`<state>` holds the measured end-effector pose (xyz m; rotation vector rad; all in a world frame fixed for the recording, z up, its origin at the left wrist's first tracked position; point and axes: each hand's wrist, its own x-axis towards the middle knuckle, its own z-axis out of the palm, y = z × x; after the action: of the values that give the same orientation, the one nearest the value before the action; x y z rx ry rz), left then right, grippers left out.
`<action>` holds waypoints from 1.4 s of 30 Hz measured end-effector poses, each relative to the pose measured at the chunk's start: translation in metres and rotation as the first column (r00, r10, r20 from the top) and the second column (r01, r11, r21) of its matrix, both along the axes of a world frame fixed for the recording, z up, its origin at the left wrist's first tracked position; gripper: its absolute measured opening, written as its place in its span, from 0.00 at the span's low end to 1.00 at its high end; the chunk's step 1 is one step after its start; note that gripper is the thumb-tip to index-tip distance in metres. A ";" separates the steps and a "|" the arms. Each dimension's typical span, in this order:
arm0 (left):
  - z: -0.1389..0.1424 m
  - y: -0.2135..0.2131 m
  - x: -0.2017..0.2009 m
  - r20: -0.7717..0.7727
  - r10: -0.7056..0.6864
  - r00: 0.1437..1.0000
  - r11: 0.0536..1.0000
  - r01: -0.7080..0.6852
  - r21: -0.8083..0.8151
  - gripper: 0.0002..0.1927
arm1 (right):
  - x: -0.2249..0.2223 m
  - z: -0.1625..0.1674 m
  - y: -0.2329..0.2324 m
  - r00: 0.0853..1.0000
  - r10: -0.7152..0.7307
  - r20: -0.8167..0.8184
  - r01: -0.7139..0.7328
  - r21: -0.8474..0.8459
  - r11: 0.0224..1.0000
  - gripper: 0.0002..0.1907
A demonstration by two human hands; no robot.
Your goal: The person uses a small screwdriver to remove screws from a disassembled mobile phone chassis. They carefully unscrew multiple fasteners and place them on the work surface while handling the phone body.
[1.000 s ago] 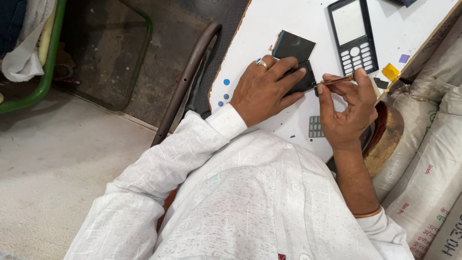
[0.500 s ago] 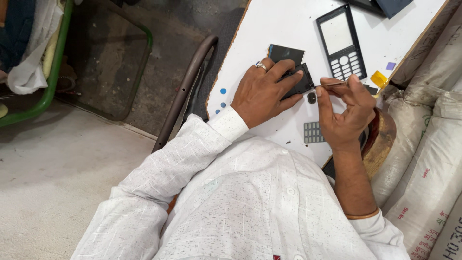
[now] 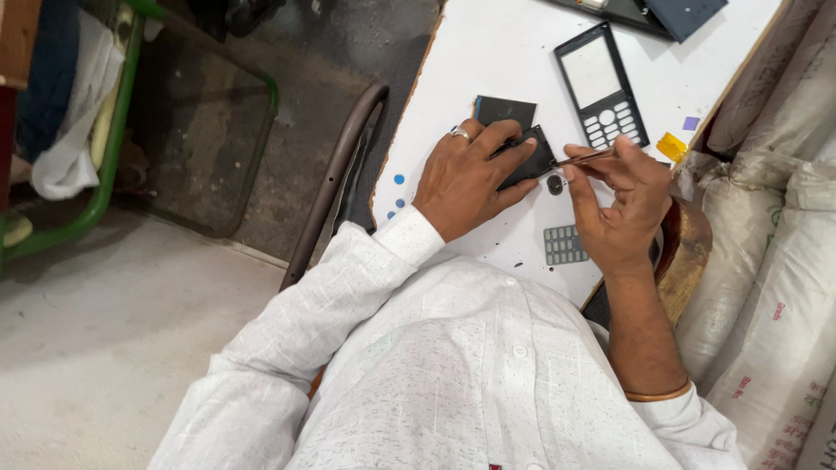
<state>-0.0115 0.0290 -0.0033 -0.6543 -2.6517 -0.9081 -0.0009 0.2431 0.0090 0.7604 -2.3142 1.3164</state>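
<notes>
White tabletop [image 3: 488,61] is seen bearing, nearest, a grey keypad mat [image 3: 564,245], then a small black panel [image 3: 529,157] pressed flat under the left hand [image 3: 466,178] while thin tweezers [image 3: 582,158] are pinched in the right hand [image 3: 620,204], and beyond, a black phone front cover [image 3: 601,84].

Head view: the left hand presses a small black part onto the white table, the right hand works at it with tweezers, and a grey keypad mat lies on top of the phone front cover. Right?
Not quite. In the head view the grey keypad mat lies on the bare white table, beside the right hand and apart from the phone front cover. The left hand does press the black part, and the tweezers do reach it.
</notes>
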 end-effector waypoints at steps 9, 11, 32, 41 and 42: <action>0.007 0.001 0.002 -0.016 0.010 1.000 1.000 -0.010 -0.010 0.22 | -0.005 -0.010 0.004 0.999 -0.040 0.006 0.040 -0.037 0.999 0.32; 0.007 0.001 0.003 -0.015 0.011 1.000 1.000 -0.011 -0.003 0.21 | -0.004 -0.006 0.008 0.998 0.032 0.053 -0.031 -0.034 0.999 0.31; 0.005 0.005 0.007 0.046 0.033 0.998 0.999 -0.031 -0.031 0.24 | -0.008 -0.012 -0.001 0.968 -0.100 -0.230 0.113 0.044 0.993 0.34; 0.004 0.006 0.009 0.033 0.040 0.999 0.999 -0.040 -0.004 0.24 | -0.005 0.001 0.009 1.000 -0.024 0.000 0.024 0.034 0.999 0.32; 0.003 0.006 0.010 0.037 0.037 0.999 0.999 -0.037 -0.003 0.24 | -0.005 0.001 0.007 0.999 -0.035 -0.020 0.036 0.035 0.999 0.32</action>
<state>-0.0018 0.0350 -0.0002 -0.5927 -2.6887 -0.9156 -0.0060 0.2501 0.0095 0.7367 -2.3306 1.2506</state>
